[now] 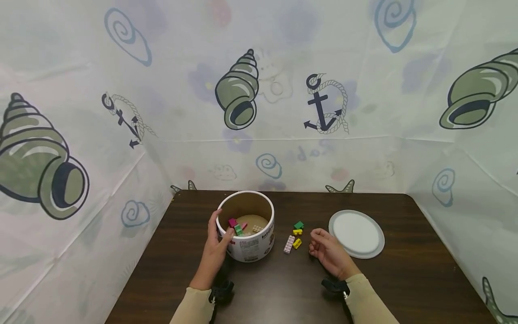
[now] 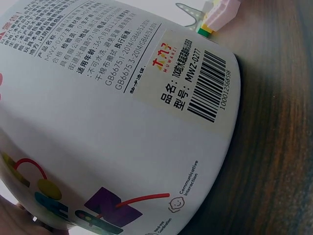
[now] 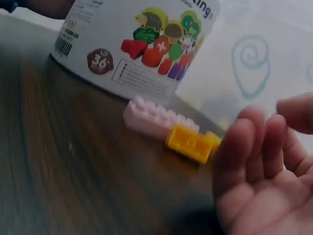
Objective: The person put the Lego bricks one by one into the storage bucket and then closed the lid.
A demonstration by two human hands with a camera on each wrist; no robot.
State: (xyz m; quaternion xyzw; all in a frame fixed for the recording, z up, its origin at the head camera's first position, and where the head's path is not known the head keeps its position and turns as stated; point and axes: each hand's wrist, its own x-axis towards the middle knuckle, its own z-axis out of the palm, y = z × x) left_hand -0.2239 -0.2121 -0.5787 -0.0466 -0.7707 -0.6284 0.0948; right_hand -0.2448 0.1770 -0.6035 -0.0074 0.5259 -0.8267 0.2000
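Note:
A white cylindrical bucket with printed labels stands left of centre. My left hand grips its left side, thumb at the near rim. Inside lie a magenta brick, a green brick, a pink piece and a pale studded brick. Right of the bucket, a long pink brick, two yellow bricks and a green brick lie close together. Beside them is my right hand, its fingers loosely curled. The right wrist view shows nothing between those fingers.
A white round plate or lid lies on the dark wooden table, just beyond the right hand. Patterned white cloth hangs behind the table and along both sides. Each wrist wears a black strap.

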